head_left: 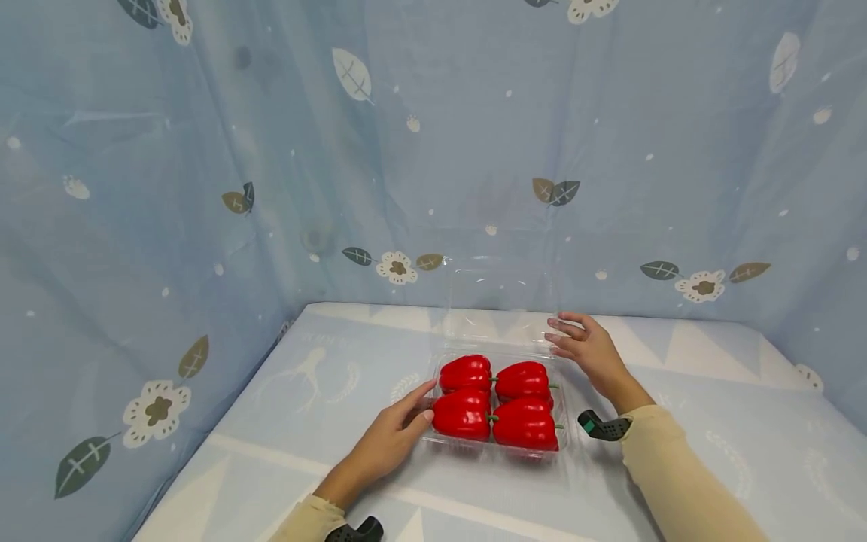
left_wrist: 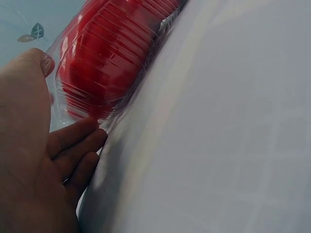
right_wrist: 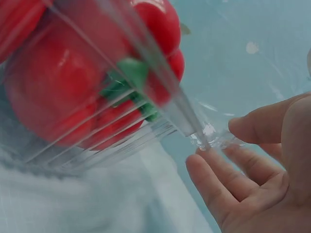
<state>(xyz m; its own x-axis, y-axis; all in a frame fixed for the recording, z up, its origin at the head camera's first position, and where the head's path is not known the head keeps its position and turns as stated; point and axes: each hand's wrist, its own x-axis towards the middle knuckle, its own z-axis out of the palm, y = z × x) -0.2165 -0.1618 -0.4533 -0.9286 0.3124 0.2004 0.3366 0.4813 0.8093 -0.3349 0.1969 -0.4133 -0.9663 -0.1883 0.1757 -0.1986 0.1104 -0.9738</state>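
Several red bell peppers [head_left: 524,424] with green stems sit in two rows in a clear plastic clamshell container [head_left: 474,446], its ribbed walls showing in both wrist views. The transparent lid [head_left: 501,290] stands raised at the back. My left hand [head_left: 393,440] holds the container's left side, thumb at the rim and fingers against the outer wall, the lower ones loosely bent in the left wrist view. At the lid's lower right edge is my right hand [head_left: 588,350], fingers spread and relaxed. In the right wrist view its fingertips [right_wrist: 206,165] lie right at a clear plastic corner.
The container stands on a pale patterned tabletop [head_left: 311,406]. A blue curtain [head_left: 474,150] with printed leaves and flowers hangs behind the table and along its left side. Dark wrist devices [head_left: 603,427] sit at both cream sleeves.
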